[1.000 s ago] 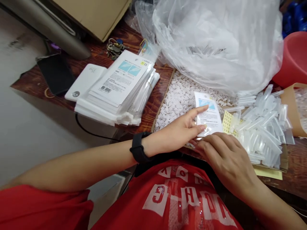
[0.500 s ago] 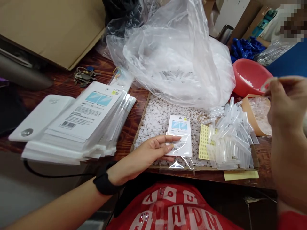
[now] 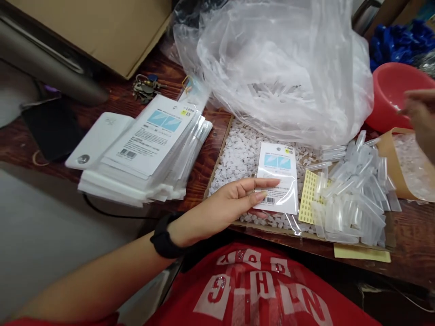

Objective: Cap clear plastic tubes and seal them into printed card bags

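My left hand point(image 3: 234, 201) pinches a white printed card in a clear plastic sleeve point(image 3: 277, 174) between thumb and fingers, low over the tray. Under it lie many small white plastic pieces point(image 3: 234, 151) in a shallow cardboard tray point(image 3: 217, 170). At the right edge of the view is my right hand point(image 3: 423, 120), blurred and cut off. It is beside the red bowl point(image 3: 387, 95), and what its fingers hold, if anything, cannot be made out. A heap of clear plastic tubes point(image 3: 353, 194) partly covers a yellow sticker sheet point(image 3: 307, 194) to the right of the card.
A stack of sleeved cards point(image 3: 149, 140) lies on the left, beside a white flat device point(image 3: 98, 140) and keys point(image 3: 146, 88). Behind the tray bulges a large clear plastic bag point(image 3: 282, 68). An orange-brown container point(image 3: 390, 158) holds clear pieces at the right.
The view has turned left, so the table's things appear further right. My right hand has come down towards the red bowl's front side. My left hand still grips the sleeved card.
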